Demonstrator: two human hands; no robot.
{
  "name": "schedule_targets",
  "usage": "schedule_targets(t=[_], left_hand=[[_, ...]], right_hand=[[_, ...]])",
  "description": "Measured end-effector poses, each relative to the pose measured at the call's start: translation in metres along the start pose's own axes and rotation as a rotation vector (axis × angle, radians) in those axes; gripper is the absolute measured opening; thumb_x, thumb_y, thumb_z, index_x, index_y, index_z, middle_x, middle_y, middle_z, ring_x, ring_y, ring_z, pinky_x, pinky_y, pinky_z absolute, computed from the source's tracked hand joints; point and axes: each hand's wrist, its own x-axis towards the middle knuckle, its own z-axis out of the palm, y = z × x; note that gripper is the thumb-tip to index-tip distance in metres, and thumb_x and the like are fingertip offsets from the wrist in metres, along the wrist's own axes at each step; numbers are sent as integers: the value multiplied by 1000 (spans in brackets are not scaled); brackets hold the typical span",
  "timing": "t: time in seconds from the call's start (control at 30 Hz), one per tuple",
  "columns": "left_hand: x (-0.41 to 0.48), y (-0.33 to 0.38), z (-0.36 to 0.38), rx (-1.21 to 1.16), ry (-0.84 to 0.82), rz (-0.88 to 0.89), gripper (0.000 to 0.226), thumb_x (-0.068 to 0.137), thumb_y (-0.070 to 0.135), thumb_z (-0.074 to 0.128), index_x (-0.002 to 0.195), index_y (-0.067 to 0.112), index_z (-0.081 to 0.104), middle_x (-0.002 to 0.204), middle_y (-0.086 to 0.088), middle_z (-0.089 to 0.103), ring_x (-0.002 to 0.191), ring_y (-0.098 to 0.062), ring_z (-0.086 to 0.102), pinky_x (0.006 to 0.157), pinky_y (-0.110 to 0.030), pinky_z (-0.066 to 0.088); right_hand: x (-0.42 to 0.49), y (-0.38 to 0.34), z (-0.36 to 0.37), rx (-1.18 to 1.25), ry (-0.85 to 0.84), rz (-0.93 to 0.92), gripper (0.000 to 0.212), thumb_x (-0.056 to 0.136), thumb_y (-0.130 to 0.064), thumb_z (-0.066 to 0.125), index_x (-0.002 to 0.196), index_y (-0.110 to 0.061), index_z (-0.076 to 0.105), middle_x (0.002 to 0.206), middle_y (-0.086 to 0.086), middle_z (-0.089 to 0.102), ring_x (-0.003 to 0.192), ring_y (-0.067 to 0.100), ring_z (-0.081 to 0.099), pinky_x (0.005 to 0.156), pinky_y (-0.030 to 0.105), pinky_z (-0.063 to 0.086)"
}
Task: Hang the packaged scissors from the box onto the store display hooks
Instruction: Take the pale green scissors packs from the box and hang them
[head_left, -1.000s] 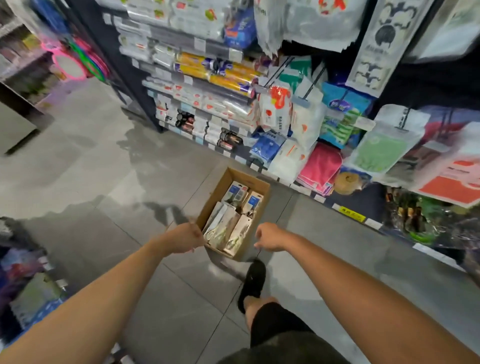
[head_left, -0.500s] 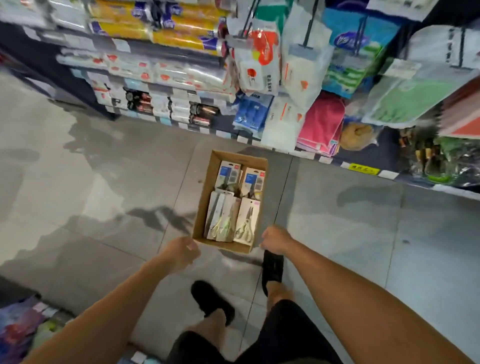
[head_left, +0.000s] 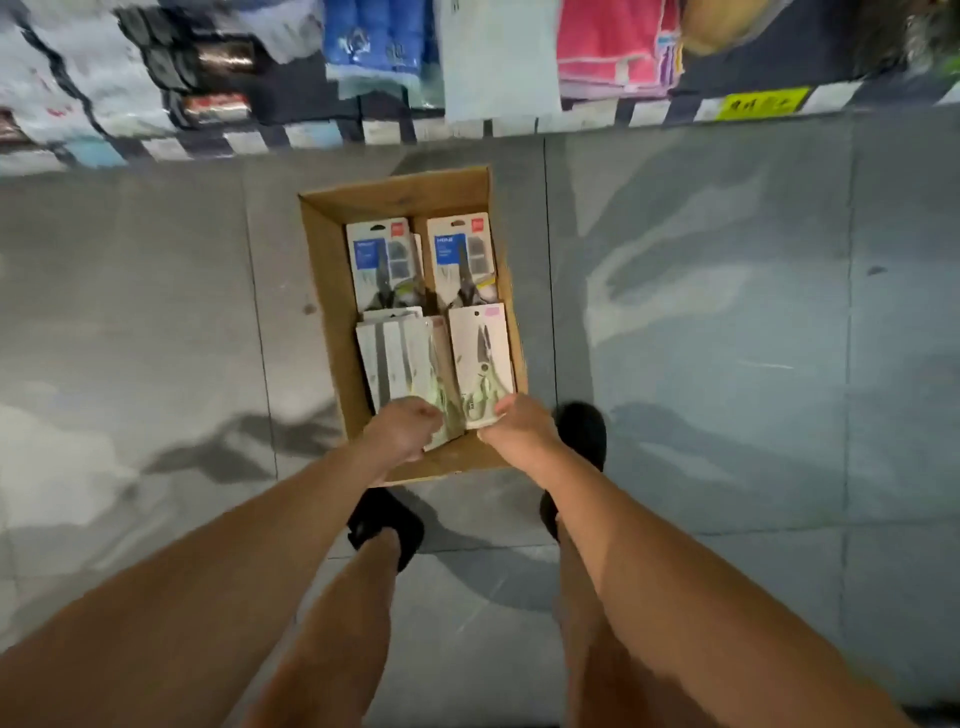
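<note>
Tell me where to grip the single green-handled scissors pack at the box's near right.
Pinch the near short edge of the green-handled scissors pack, coming from above on the person's side. It lies flat, walled in by the box and neighbouring packs; the right hand is already there, and this leaves the far-end hang hole clear.

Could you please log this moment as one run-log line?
stage: picking | left hand: on near-left stack of green-handled scissors packs | right hand: gripping near-right green-handled scissors pack | brown cardboard box: on floor | hung: none yet
</note>
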Motion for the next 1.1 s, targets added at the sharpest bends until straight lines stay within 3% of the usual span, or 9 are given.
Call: schedule_targets(t=[0.2, 0.33, 0.47, 0.57, 0.63, 0.73, 0.87, 1.03, 1.1], left_hand=[[147, -19, 42, -77, 38, 47, 34, 95, 5, 50, 126, 11, 62, 119, -9, 62, 104, -25, 62, 90, -32, 54], [224, -15, 60, -77, 131, 118, 30, 95, 7, 50, 122, 8, 61, 99, -3, 63, 70, -14, 58, 60, -27, 51], [270, -2, 83, 35, 210, 90, 37, 97, 11, 50, 134, 12, 51, 118, -8, 63, 96, -25, 62, 74, -30, 50], [282, 6, 104, 70, 306, 12, 40, 98, 6, 44, 138, 2, 40, 138, -17, 51, 127, -32, 50, 95, -34, 44], [286, 9, 109, 45, 356, -12, 42, 96, 9, 52, 135, 1, 42, 138, -18, 51, 127, -33, 50, 100, -38, 45], [282, 4, 109, -236, 230, -30, 40, 89, 11, 67, 128, 13, 55, 113, -6, 66, 95, -19, 66, 66, -29, 57], [263, -28, 121, -230, -53, -103, 23, 89, 14, 67, 112, 12, 63, 96, -7, 71, 81, -22, 73, 70, -40, 62], [239, -31, 119, -115, 212, -1, 20, 97, 14, 50, 116, 14, 56, 102, -4, 65, 92, -24, 64, 81, -41, 58], [218, -26, 102, -88, 346, 62, 26, 100, 15, 44, 126, 13, 49, 101, -3, 59, 89, -22, 57, 76, -38, 52]], right_hand=[[116, 50, 65, 36, 51, 27, 25, 86, -16, 64, 110, -6, 63, 101, 3, 64, 97, 21, 64, 84, 36, 56], [171, 75, 88, 110, 120, 41, 39, 81, -21, 70, 119, -14, 63, 112, 0, 67, 96, 16, 64, 76, 23, 51], [197, 90, 100, 179, 122, 58, 35, 84, -11, 67, 118, -8, 60, 88, -2, 66, 73, 10, 62, 54, 10, 43], [204, 95, 100, 107, 92, 52, 40, 87, -13, 65, 125, -5, 55, 113, 6, 67, 102, 20, 65, 76, 17, 46], [204, 98, 99, 97, 50, 52, 43, 87, -16, 68, 126, -4, 53, 121, 7, 64, 110, 21, 61, 83, 20, 44], [197, 103, 101, 128, 49, 62, 42, 86, -16, 68, 125, -9, 53, 114, 4, 65, 106, 20, 63, 90, 29, 51], [186, 107, 103, 128, 33, 40, 38, 88, -15, 65, 125, -12, 54, 113, -1, 65, 104, 15, 61, 86, 25, 49], [181, 109, 106, 178, 68, 62, 28, 83, -24, 67, 109, -16, 62, 91, -9, 65, 77, 9, 59, 54, 11, 38], [174, 110, 109, 198, 106, 73, 27, 82, -26, 64, 108, -20, 65, 90, -6, 68, 78, 11, 63, 58, 17, 46]])
